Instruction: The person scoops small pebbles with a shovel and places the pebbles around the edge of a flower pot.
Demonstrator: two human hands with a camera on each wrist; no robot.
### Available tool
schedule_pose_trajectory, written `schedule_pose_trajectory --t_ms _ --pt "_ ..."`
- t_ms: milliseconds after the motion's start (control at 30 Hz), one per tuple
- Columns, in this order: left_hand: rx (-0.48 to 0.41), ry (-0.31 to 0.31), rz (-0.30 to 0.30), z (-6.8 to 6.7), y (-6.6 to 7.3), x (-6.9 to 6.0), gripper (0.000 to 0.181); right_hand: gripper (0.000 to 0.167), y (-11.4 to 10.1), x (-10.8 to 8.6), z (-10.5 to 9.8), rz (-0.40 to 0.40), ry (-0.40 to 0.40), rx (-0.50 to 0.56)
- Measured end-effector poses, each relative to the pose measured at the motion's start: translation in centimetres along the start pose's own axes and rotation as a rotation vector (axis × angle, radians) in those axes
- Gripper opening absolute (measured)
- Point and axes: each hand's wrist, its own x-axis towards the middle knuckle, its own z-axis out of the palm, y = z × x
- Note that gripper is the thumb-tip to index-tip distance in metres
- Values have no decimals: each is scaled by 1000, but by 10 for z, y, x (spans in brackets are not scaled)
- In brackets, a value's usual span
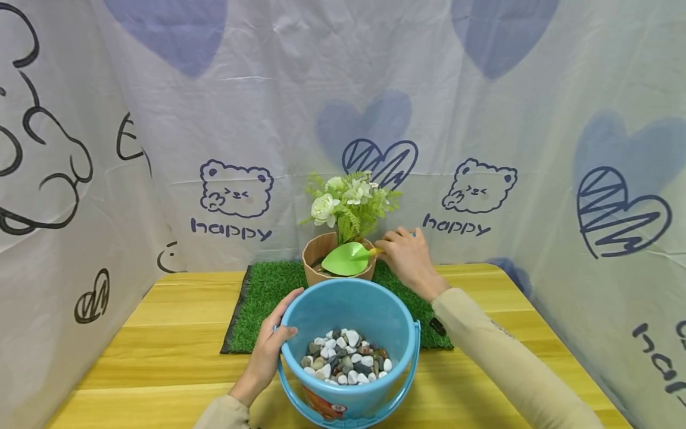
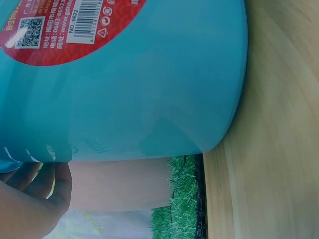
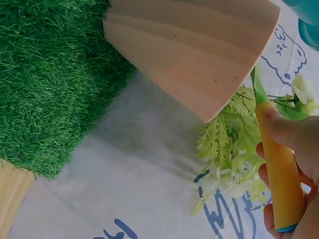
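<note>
My right hand (image 1: 406, 256) grips the yellow handle (image 3: 281, 169) of a small trowel with a green blade (image 1: 345, 259). That blade lies over the opening of a tan flowerpot (image 1: 316, 247), in front of white flowers with green leaves (image 1: 356, 205). Whether anything lies on the blade is too small to tell. Nearer to me stands a blue bucket (image 1: 300, 316) with pebbles (image 1: 348, 360) of white, grey and brown at its bottom. My left hand (image 1: 268, 339) holds the bucket's left rim, thumb over the edge and fingers along the outer wall (image 2: 45, 186).
The pot stands on a green artificial turf mat (image 1: 262, 304), partly hidden behind the bucket. Under the mat is a yellow wooden table (image 1: 177, 333). A white cloth with hearts and bears (image 1: 289, 137) hangs close behind the pot and along both sides.
</note>
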Motion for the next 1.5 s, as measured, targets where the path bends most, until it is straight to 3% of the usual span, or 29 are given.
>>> schedule_pose_trajectory --t_ms 567,867,1500 --pt "11 -1 7 -1 1 0 64 29 5 -9 -4 142 -92 142" --pt "9 -6 7 -2 1 0 65 27 0 -21 -7 120 -116 194" --pt "8 -3 1 -1 0 1 65 25 -28 -46 -28 116 -53 290"
